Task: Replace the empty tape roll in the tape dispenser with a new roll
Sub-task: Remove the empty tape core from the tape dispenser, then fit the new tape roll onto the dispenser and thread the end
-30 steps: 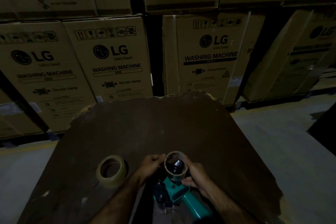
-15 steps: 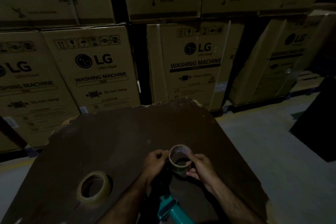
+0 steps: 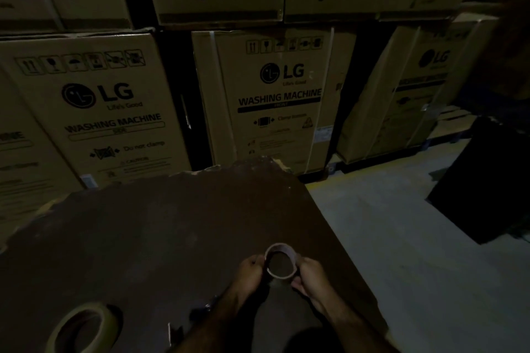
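Currently: empty core (image 3: 281, 262) pinched between your left hand (image 3: 250, 272) and right hand (image 3: 309, 276). Risk: thin cardboard crushes; dim light hides new roll (image 3: 83, 329).

A dark brown board with ragged, chipped edges (image 3: 160, 238) fills the lower left and middle. Behind it stand stacked tan cardboard cartons printed "LG" and "WASHING MACHINE" (image 3: 275, 94), another carton with "Do not clamp" (image 3: 97, 112) to the left, and a tilted one (image 3: 407, 94) leaning at the right. Pale grey concrete floor (image 3: 415, 252) spreads rightward, where a black boxy object (image 3: 493, 178) sits.
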Tool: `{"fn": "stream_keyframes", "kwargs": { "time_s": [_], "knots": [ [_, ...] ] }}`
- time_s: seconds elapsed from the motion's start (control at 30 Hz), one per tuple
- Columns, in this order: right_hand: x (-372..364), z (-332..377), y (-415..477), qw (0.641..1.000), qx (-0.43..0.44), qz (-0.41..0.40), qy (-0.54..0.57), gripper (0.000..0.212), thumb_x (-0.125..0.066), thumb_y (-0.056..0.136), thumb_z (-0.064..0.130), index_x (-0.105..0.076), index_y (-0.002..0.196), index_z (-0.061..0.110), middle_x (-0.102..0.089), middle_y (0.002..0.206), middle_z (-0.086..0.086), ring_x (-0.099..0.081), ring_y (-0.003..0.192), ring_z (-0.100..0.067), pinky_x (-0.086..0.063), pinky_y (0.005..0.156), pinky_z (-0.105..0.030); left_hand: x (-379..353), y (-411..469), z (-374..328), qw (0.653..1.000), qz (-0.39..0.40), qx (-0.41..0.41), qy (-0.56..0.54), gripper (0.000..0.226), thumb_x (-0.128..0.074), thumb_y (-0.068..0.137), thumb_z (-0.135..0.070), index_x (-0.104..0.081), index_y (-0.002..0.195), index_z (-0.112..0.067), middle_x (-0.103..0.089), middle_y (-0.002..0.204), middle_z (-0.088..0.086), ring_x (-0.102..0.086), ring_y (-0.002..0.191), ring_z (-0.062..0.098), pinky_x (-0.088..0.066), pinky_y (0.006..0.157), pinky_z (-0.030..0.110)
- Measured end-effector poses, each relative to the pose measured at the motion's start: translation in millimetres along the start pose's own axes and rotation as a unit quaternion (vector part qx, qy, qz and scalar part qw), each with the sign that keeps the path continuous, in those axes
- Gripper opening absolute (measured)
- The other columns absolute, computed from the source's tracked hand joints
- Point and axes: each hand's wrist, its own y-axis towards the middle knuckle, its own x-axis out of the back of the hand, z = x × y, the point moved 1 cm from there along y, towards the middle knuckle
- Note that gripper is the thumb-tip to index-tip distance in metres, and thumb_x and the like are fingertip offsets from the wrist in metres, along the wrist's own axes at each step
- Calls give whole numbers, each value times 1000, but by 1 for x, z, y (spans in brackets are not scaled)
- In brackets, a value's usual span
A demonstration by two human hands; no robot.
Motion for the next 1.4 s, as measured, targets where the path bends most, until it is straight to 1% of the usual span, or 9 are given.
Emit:
{"fn": "stream_keyframes", "kwargs": {
  "time_s": [0.13,0.27,0.37,0.5,0.63,0.87,1.13,1.27,1.4],
  "knots": [
    [-1,-2,12,999,-21,18,22,37,-37,98,31,-57,118,8,-63,114,-12,-60,100,-28,-48,81,-35,1,2,1,1000,20,-1,-7,31,-42,96,-9,-58,120,3,-60,98,8,-53,74,8,-46,66,15],
    [0,-5,19,999,-33,29,11,45,-36,98,40,-55,125,10,-60,125,-13,-56,113,-33,-46,88,-39,3,-4,1,999,30,-10,-12,40,-37,98,-14,-47,131,8,-52,112,11,-52,78,7,-44,71,15],
    [0,-5,21,999,-36,37,-5,46,-36,96,45,-57,121,12,-63,120,-12,-59,108,-31,-50,86,-39,1,-7,0,998,35,-32,-32,39,-34,100,-14,-49,127,9,-58,119,19,-54,84,15,-46,61,11],
    [0,0,12,993,25,-39,-108,41,-39,96,42,-64,92,10,-60,77,-7,-56,71,-23,-45,62,-31,-2,-28,-11,998,22,-44,-34,34,-32,101,-9,-59,82,2,-55,73,12,-50,64,16,-42,36,10],
    [-7,9,-5,955,139,-139,-223,27,-52,93,29,-62,74,13,-66,83,-12,-61,82,-29,-45,71,-32,13,-28,-7,996,-21,-17,-84,29,-40,100,-20,-63,89,-5,-62,79,10,-55,65,12,-45,50,19],
    [-64,9,-35,962,185,-13,-201,15,-55,89,17,-68,87,10,-69,80,-6,-63,74,-23,-48,64,-34,64,-61,7,990,-99,-66,-72,20,-54,93,-28,-66,81,-19,-71,89,7,-66,83,22,-52,81,33],
    [-161,-17,-81,945,206,136,-217,11,-50,93,16,-60,89,15,-62,63,2,-53,53,-9,-39,43,-16,151,-110,55,962,-240,-85,-98,20,-55,93,-18,-64,75,-18,-69,74,5,-65,53,6,-47,48,14],
    [-211,-38,-103,916,223,186,-276,22,-52,92,15,-59,72,22,-61,58,5,-54,52,-11,-42,49,-21,190,-128,93,946,-303,-42,-105,21,-55,93,-18,-65,74,-16,-70,78,10,-65,73,24,-48,65,26],
    [-260,-66,-110,880,222,213,-363,23,-56,88,20,-58,66,24,-66,66,1,-64,67,-21,-51,67,-33,226,-145,129,927,-362,-6,-100,18,-57,90,-16,-68,77,-11,-66,74,6,-61,71,20,-47,66,26]
  ]
}}
